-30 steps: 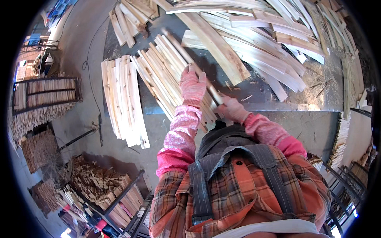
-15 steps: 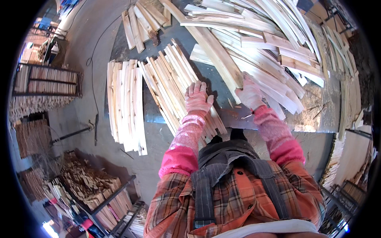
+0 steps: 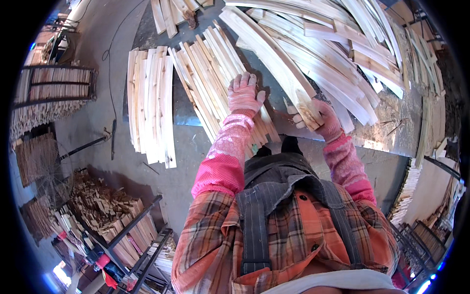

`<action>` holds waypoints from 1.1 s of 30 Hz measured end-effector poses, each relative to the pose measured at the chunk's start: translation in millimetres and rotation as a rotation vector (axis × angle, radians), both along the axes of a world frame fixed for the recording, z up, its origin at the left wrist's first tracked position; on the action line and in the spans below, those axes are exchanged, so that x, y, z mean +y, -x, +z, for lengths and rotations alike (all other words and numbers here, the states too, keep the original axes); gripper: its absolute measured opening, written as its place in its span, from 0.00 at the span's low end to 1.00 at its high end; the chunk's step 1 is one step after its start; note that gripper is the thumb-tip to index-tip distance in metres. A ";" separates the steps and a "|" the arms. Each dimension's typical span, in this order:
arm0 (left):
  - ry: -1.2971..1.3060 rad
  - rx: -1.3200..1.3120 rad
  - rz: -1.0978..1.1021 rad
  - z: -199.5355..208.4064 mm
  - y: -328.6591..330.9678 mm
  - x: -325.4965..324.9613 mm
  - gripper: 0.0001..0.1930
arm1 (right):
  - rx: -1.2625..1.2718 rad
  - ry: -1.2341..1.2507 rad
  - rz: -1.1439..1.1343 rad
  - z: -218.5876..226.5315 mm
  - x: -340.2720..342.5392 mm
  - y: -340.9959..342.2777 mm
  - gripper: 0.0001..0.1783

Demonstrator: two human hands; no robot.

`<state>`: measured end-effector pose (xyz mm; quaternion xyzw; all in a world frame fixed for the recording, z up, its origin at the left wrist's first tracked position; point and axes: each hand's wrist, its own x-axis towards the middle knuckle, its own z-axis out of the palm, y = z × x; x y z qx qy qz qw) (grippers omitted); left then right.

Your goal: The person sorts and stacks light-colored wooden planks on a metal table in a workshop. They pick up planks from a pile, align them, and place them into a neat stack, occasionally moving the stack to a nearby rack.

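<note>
My gloved left hand lies flat, fingers stretched, on the right side of a slanting row of wood strips. Gripped near its close end by my gloved right hand is a long pale wooden board. Its near end carries a brown patch, and the fingers reach around from beneath. The board runs up and to the left, over the dark metal table. Further left, a second row of strips lies side by side.
A loose heap of pale boards covers the table's right side. Short wood pieces lie at the far left. On the floor stand a rack of stacked wood, a fan and a bin of offcuts.
My right hand has drawn the long board toward me, its near end now lower and closer to the table edge. The left hand stays on the strips, while the whole view has shifted.
</note>
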<state>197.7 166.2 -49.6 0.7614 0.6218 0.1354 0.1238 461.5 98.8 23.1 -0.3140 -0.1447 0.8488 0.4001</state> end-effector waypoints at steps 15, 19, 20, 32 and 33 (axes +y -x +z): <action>-0.167 0.054 -0.008 -21.0 -14.1 20.9 0.34 | -0.215 0.020 0.056 -52.7 30.7 -4.8 0.29; -0.139 -0.118 0.113 -20.1 -19.7 17.3 0.36 | -1.352 -0.993 0.401 -98.7 9.6 17.1 0.25; -0.161 -0.181 0.183 -19.3 -22.6 18.4 0.36 | -1.476 -1.102 0.469 -113.8 4.7 30.3 0.26; 0.056 0.012 0.153 19.6 -13.3 3.7 0.44 | -2.279 -0.765 0.349 -24.9 81.1 44.4 0.43; -0.006 0.015 0.148 13.8 -11.1 1.7 0.45 | -2.251 -0.729 0.425 -34.1 85.5 40.4 0.44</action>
